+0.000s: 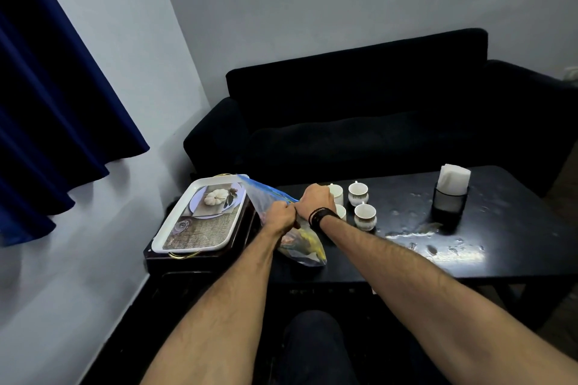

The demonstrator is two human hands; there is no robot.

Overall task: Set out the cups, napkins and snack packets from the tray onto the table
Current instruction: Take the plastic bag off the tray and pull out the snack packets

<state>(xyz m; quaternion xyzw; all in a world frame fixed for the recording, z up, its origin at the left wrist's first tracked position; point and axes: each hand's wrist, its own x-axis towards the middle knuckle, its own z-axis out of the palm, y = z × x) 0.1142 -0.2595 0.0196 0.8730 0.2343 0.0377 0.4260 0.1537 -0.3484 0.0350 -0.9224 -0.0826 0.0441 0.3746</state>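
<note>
A clear zip bag (305,244) with a blue top strip and coloured snack packets inside rests on the black table (406,259) at its left end. My left hand (279,218) and my right hand (316,198) both pinch the bag's blue top edge, close together. Behind my right hand stand several white cups: one (358,194), another (365,217), and two partly hidden (337,192). White napkins (453,177) stick up from a black holder (448,203) further right. The white picture tray (200,217) lies on a dark side stand to the left, with nothing on it.
A black sofa (359,109) runs behind the table. Blue curtains (53,103) hang at the left by the pale wall. The table top has wet, shiny patches (438,244) at the right. My knee (312,337) shows below the table edge.
</note>
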